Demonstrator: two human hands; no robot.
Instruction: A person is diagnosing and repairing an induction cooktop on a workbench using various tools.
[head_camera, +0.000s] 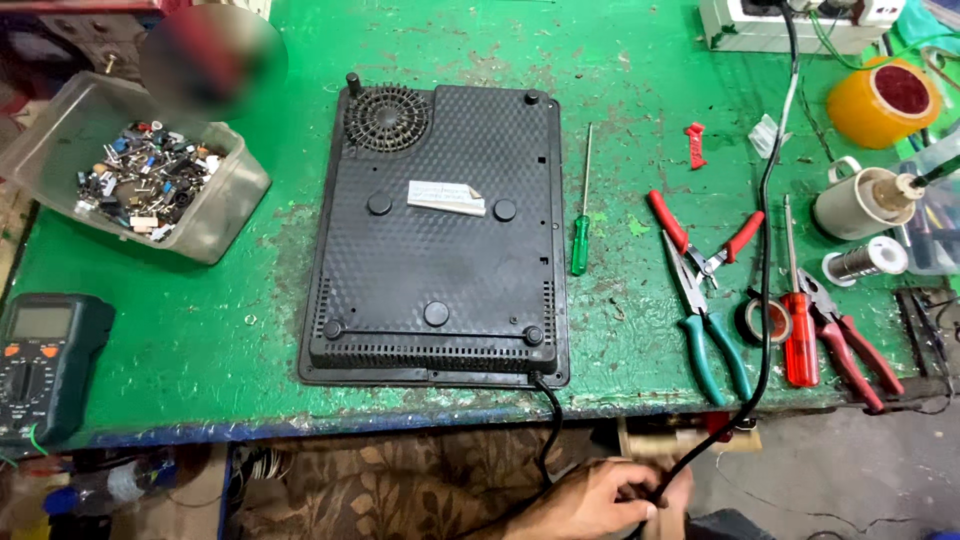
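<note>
Fingers (640, 505) of one hand (590, 500), bottom centre, curled tight around a black cable (765, 300), below the table edge. Which hand this is cannot be told from the view; only one hand shows, and its lower part is cut off by the frame edge.

The gripped cable runs up and to the right from the fist, crosses the table edge between the pliers, and climbs to a white power strip (760, 30) at the top right.

A second black cord (552, 420) leaves the near edge of a black appliance (440, 240) and drops toward the same hand; whether the fingers also touch it cannot be told.

The appliance lies flat, underside up, mid-table on the green table (200, 330): round vent grille at the far left corner, round feet, a white label near the centre.

Just right of the appliance: a thin green-handled screwdriver (580, 235). Further right: red-handled pliers (700, 240), green-handled pliers (710, 340), a red-handled screwdriver (798, 335), another red-handled cutter, a roll of yellow tape (880, 100), a solder spool (868, 262).

Left side: a clear tub of small electronic parts (140, 170), and a multimeter (45, 360) at the near left corner.
</note>
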